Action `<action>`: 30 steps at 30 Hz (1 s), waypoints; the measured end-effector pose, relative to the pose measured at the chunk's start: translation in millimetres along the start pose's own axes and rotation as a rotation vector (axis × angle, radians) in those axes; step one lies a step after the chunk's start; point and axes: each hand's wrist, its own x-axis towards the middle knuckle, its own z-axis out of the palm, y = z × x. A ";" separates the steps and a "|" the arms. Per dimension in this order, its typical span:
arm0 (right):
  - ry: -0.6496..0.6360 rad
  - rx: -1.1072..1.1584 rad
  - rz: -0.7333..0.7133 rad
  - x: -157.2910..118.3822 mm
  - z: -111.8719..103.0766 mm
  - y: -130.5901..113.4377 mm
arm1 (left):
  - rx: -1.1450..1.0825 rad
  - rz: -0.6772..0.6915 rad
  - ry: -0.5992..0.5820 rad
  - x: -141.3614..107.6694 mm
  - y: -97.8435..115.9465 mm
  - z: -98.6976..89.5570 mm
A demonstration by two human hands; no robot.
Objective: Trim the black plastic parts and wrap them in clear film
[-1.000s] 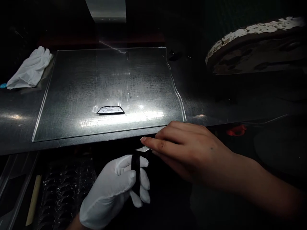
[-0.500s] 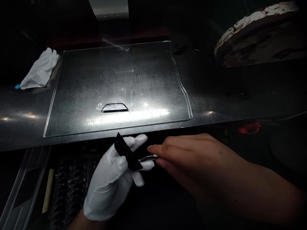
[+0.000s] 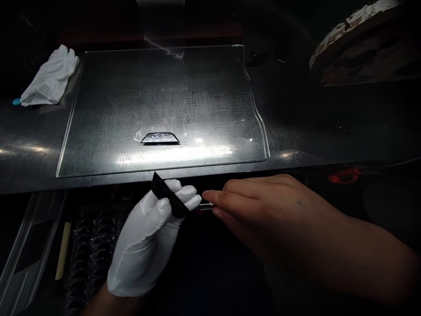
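Observation:
My left hand, in a white glove, grips a small black trapezoid-shaped piece between thumb and fingers, tilted down to the right. Bare and closed, my right hand pinches a slim craft knife; most of it is hidden by the fingers. The knife's tip is close to the gloved fingertips, and I cannot tell whether it touches them. Beyond both hands, a similar black-edged trapezoid piece with a shiny face lies on a scratched glass sheet.
A spare white glove lies left of the glass. Below the bench edge are a clear moulded tray with several dark pieces and a pale stick. Red handles show at the right. A round object with a flaky rim stands far right.
The knife, earlier against the black piece's lower right end, is now apart from it. My left hand has shifted slightly up and left, its fingers closer together. The whole view has shifted a little.

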 end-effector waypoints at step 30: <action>-0.066 -0.039 -0.059 3.1 5.6 5.4 | 0.136 -0.020 0.050 -1.8 10.1 14.9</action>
